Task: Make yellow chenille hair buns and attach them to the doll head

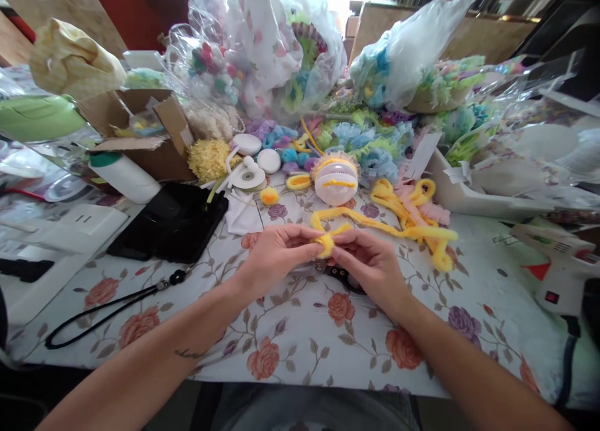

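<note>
Between both sets of fingertips is a bent loop of fuzzy yellow pipe cleaner (326, 246), its long tail trailing off to the right across the cloth. My left hand (281, 253) pinches the loop from one side, thumb against fingers. From the opposite side my right hand (370, 262) pinches it too. Below the hands lies a dark object (345, 277), mostly covered, so its kind is unclear. Just beyond sit a round white piece with yellow trim (336, 184), a yellow oval loop (299, 181) and a yellow-orange pompom (269, 196).
A black phone-like slab (169, 222) with a wrist strap (103, 312) lies left, near a white bottle (124, 176) and cardboard box (140, 137). A glue gun (557, 262) is at right. More yellow pipe cleaners (403, 203) and bagged craft pieces (394, 62) crowd the back.
</note>
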Demonstrator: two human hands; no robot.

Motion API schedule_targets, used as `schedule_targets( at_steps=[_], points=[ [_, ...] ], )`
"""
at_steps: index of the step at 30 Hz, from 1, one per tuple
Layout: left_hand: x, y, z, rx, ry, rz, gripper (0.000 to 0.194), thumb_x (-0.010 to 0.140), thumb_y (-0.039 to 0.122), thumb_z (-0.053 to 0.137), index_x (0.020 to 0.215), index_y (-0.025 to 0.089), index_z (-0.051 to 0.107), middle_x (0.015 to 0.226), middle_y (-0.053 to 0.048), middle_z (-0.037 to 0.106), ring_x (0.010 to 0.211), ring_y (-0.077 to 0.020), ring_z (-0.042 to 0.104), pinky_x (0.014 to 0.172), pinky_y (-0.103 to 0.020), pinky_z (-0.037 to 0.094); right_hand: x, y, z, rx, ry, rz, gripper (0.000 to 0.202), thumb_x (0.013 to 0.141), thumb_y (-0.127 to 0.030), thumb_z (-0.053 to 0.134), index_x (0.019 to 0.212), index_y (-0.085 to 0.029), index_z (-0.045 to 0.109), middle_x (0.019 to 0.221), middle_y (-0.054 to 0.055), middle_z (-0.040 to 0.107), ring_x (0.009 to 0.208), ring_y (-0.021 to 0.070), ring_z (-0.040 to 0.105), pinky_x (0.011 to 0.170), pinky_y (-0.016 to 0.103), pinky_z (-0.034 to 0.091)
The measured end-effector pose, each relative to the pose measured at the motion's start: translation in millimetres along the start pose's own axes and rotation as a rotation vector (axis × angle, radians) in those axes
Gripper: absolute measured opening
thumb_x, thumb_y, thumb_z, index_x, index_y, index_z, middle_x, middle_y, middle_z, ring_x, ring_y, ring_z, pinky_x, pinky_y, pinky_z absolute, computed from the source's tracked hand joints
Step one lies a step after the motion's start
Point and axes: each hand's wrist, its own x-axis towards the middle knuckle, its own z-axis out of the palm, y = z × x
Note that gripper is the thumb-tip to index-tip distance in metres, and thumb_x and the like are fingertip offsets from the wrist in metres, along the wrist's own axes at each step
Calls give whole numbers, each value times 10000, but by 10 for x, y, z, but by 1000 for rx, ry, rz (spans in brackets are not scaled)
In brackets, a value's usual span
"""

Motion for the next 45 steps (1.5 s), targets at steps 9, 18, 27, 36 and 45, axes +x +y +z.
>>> schedule_targets(
  at_steps=[9,18,27,36,45],
  points=[
    [-8,77,-38,68,-32,101,116,733,160,727,846,138,740,923,-34,650,787,-100,638,686,-165,516,33,-12,-30,-98,-111,-80,271,867,-202,622,1128,-252,675,1093,60,637,764,132,642,674,276,562],
    [-18,44,-46,64,10,111,135,713,234,772,803,152,715,814,-16,724,774,-124,670,709,-182,539,11,41,-35,66,-118,18,203,790,-211,732,968,-226,635,947,40,662,796,152,645,725,296,554],
    [-28,81,3,112,49,43,168,706,210,764,857,151,723,851,-25,745,810,-146,695,712,-193,555,6,34,-32,-7,-27,-26,161,791,-192,723,919,-218,629,858,12,657,745,126,648,711,260,553],
    [-8,36,1,130,26,-16,101,683,182,746,764,150,695,806,-42,727,776,-172,687,695,-254,554,-26,100,2,-145,-22,-133,102,796,-196,709,847,-220,624,959,44,681,840,175,670,752,322,581],
    [7,-46,18,225,45,152,76,725,189,723,790,150,727,847,-58,717,808,-174,672,734,-266,547,-17,133,-11,-204,-6,-112,105,796,-212,697,824,-219,596,848,24,663,763,176,661,692,326,580]
  ],
)
